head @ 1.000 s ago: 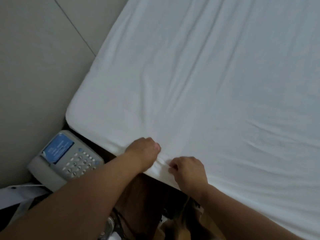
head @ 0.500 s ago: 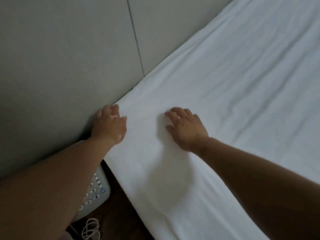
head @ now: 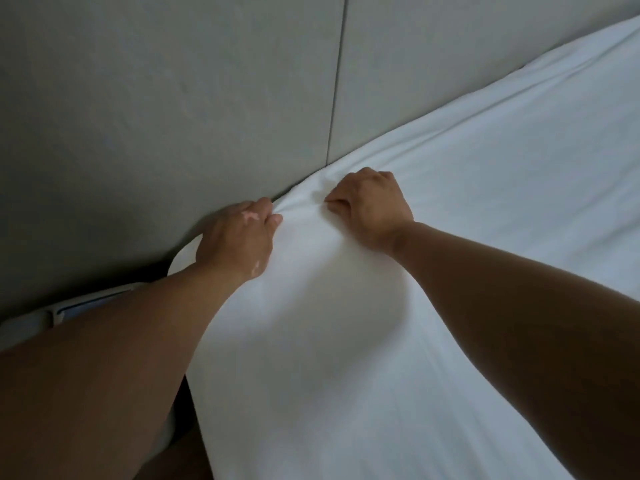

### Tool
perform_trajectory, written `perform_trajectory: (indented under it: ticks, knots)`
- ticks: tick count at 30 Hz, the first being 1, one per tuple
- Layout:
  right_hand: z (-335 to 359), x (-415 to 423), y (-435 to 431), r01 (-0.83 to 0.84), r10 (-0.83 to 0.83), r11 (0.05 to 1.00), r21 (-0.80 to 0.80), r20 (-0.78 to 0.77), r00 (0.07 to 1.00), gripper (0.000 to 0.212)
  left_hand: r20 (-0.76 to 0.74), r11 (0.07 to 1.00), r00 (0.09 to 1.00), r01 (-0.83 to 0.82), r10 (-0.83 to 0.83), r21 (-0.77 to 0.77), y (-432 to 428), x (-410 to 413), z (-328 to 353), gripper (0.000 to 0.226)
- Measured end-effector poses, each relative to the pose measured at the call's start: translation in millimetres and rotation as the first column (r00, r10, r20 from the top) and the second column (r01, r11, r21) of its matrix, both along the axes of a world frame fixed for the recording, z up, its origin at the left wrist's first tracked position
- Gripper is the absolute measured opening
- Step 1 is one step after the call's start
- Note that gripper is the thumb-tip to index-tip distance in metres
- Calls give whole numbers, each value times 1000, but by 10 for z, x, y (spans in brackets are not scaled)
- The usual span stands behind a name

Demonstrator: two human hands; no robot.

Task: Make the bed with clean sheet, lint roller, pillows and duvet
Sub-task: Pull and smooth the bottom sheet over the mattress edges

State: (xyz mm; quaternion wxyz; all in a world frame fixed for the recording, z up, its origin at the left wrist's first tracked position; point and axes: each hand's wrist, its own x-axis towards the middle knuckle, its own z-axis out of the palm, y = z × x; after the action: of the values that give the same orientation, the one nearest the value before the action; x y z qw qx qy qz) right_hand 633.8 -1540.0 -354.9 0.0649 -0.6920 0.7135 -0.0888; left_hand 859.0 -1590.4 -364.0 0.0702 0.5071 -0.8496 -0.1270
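Pinching one white sheet [head: 450,237], two hands, left hand [head: 237,237], right hand [head: 372,209], both curled round it.

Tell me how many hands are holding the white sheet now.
2. The left hand grips the sheet at its corner, against the grey wall panel. The right hand grips a fold just right of it. No other hand is visible.

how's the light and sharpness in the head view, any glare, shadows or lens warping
Head view: dim, soft light with no glare. The sheet is brightest just below the left hand and right hand and greys toward the frame edges. The near forearms are dark and soft. The wall seam seems to bow slightly, as a wide-angle lens would make it.
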Motion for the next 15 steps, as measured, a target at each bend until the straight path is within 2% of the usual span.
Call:
perform_trajectory:
  ticks: [5,8,10,11,13,15]
  knots:
    - [17,82,-196,19,-19,1000,16,-44,999,22,-59,986,998,5,-15,-166,-47,5,23,26]
    - [-6,220,-417,104,-104,995,-13,-23,994,19,-82,967,996,-35,14,-254,-99,-2,72,24]
    - [-57,275,-458,127,-127,992,-9,-59,990,22,-53,978,996,-76,67,-193,-92,-60,97,25]
    - [-72,279,-459,126,-126,992,-9,-69,990,24,20,984,994,-101,105,-147,-101,-89,85,26]
    - [-18,182,-396,92,-92,996,-17,-11,996,24,113,986,983,-132,143,-98,-109,-159,128,26]
    - [80,-121,-311,34,-31,999,-35,86,996,26,112,988,985,-122,132,-94,-141,-289,185,17]
